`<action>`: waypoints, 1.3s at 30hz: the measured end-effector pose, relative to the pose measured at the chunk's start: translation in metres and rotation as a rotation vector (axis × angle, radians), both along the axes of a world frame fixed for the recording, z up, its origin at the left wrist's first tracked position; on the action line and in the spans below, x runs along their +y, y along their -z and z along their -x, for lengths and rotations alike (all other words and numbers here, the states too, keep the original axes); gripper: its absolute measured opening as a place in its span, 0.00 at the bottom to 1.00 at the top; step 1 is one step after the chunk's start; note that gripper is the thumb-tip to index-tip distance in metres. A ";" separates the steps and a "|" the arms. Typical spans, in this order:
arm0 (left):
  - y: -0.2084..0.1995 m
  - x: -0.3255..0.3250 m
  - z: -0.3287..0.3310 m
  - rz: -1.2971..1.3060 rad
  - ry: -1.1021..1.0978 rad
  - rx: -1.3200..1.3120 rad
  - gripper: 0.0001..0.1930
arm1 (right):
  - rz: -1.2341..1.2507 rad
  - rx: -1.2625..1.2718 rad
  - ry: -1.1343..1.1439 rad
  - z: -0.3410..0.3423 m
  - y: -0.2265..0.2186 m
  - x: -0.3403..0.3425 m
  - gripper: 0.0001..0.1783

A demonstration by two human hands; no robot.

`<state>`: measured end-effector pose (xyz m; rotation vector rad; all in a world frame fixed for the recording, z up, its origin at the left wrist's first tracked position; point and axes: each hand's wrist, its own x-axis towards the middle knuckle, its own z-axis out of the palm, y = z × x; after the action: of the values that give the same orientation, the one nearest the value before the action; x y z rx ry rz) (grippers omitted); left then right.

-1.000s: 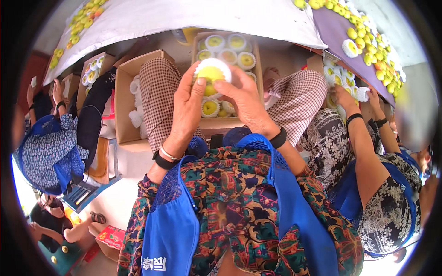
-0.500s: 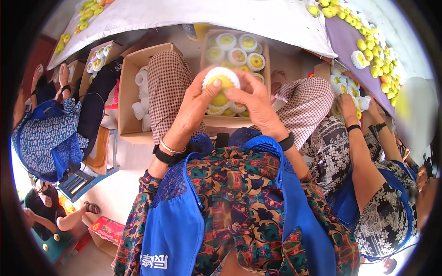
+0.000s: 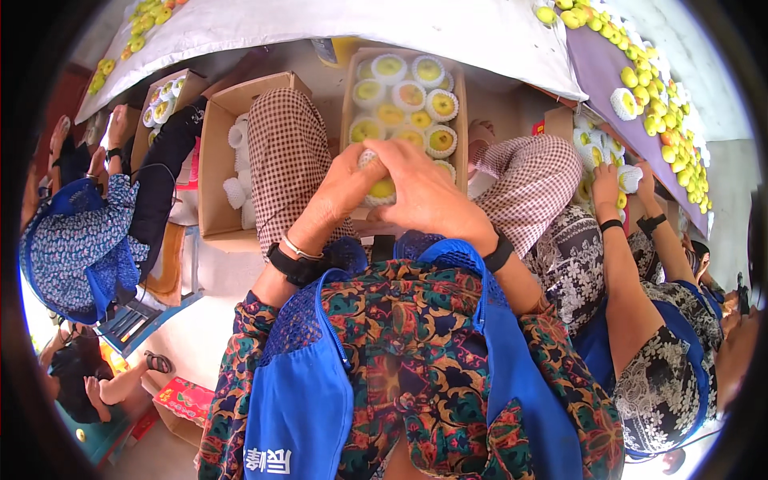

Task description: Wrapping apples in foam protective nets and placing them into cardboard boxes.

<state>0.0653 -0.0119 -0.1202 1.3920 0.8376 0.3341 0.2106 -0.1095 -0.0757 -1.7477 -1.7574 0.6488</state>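
Observation:
My left hand [image 3: 342,186] and my right hand [image 3: 428,190] meet in front of me, fingers closed around a yellow-green apple [image 3: 382,190] in a white foam net. The right hand lies over the top and hides much of the fruit. A bit of white foam [image 3: 367,158] shows by the left thumb. Just beyond the hands stands an open cardboard box [image 3: 350,104] between my knees. Rows of apples in foam nets [image 3: 410,96] fill it, seen through a hazy glare; its near part is hidden by my hands.
Left of my knee, an open carton [image 3: 210,172] holds white foam nets [image 3: 234,192]. Co-workers sit either side; one's hands [image 3: 608,186] are at another apple box. Loose apples [image 3: 668,120] lie on the purple-covered table [image 3: 596,68]. A red-topped box [image 3: 186,400] stands on the floor.
My hands have drawn together and slightly lower, and the right hand has turned over the foam-netted apple that was plainly visible before. More apples in the box now show beyond them.

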 end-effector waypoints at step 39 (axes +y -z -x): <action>-0.026 0.097 0.153 -0.023 -0.672 -0.586 0.18 | 0.281 -0.395 0.428 -0.055 0.156 0.111 0.57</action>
<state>-0.0873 0.0850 -0.0947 0.9115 0.7784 1.2067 0.2660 0.0016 -0.2316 -2.4908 -1.4980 0.3952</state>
